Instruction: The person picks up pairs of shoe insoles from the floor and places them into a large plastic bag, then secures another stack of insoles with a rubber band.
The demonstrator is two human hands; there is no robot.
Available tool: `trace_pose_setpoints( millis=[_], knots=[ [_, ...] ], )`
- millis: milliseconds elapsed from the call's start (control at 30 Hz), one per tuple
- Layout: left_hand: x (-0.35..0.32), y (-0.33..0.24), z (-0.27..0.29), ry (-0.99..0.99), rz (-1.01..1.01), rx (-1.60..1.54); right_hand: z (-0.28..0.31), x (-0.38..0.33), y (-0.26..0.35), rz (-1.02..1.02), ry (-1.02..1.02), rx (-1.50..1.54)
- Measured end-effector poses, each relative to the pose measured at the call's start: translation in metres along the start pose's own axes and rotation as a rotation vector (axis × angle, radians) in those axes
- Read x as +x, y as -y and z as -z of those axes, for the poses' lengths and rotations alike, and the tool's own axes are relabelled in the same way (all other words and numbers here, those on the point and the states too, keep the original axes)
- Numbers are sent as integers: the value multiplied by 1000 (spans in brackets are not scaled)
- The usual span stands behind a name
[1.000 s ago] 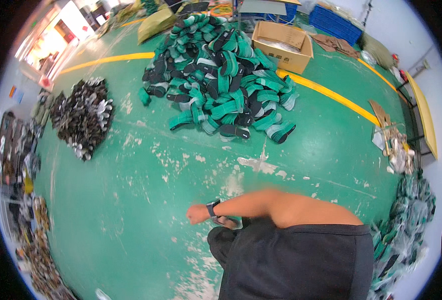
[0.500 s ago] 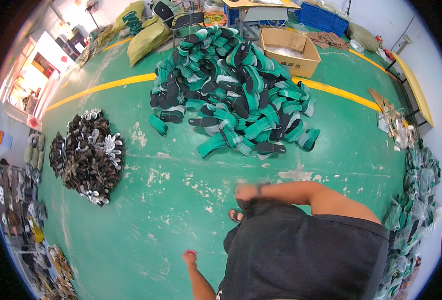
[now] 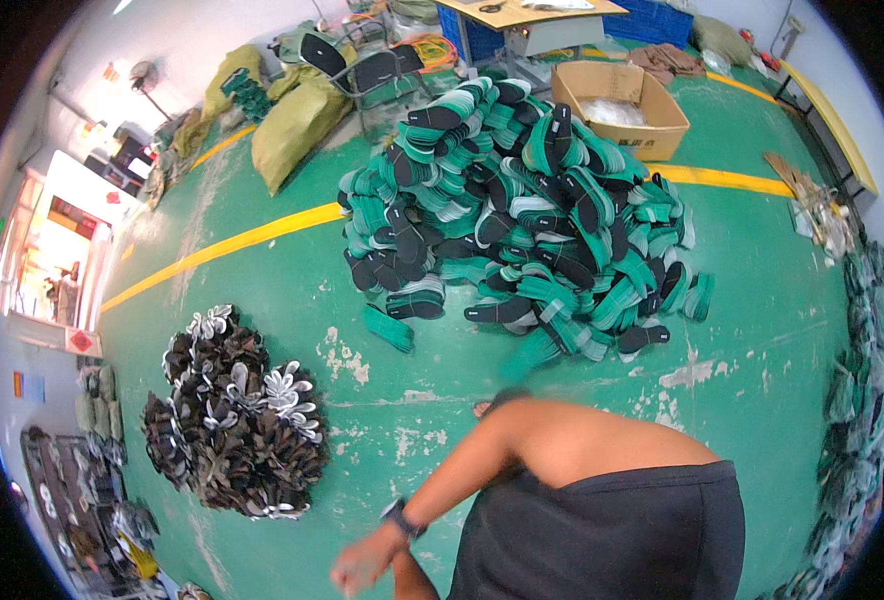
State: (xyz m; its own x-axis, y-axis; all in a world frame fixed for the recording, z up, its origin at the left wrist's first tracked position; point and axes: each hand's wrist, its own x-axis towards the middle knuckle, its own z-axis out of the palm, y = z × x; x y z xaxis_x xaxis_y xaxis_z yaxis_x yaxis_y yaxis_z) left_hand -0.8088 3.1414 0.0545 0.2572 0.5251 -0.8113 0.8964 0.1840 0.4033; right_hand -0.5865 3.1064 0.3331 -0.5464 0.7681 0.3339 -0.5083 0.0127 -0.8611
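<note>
My right hand (image 3: pixel 362 562), with a dark watch on its wrist, reaches across to the lower left in front of my body. It is smeared by motion, so its fingers and anything in them cannot be made out. Under that wrist rises my left forearm (image 3: pixel 414 580); the left hand itself is hidden behind the right one. Ahead lies a large heap of green and black insoles (image 3: pixel 522 215), many in stacked bundles. Left of my hands is a rounded pile of dark brown shoe-shaped pieces (image 3: pixel 237 420) with some white-edged ones among them.
An open cardboard box (image 3: pixel 652 125) stands behind the heap, near a table (image 3: pixel 522 14) and a metal-framed chair (image 3: pixel 367 75). Full green sacks (image 3: pixel 297 135) lie at the back left. Bagged goods (image 3: pixel 857 420) line the right wall; a loaded rack (image 3: pixel 57 490) stands at the left.
My right hand has swung from beside my body down and left to my left hand, which is now covered. The view has turned, so both piles appear shifted right and lower.
</note>
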Motion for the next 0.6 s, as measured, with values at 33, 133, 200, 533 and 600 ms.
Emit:
trace_pose_setpoints(
  millis=[33, 133, 200, 533, 600],
  knots=[
    [17, -21, 7, 17, -2, -6, -2, 27, 41, 43, 102, 52],
    [67, -84, 70, -17, -46, -68, 24, 102, 98, 220, 339, 5],
    [105, -121, 117, -37, -82, -103, 59, 152, 112, 281, 405, -11],
    [350, -362, 328, 85, -478, -45, 297, 396, 117, 338, 377, -69],
    [376, -404, 388, 32, -604, 60, 346, 440, 131, 332, 361, -72]
  ],
)
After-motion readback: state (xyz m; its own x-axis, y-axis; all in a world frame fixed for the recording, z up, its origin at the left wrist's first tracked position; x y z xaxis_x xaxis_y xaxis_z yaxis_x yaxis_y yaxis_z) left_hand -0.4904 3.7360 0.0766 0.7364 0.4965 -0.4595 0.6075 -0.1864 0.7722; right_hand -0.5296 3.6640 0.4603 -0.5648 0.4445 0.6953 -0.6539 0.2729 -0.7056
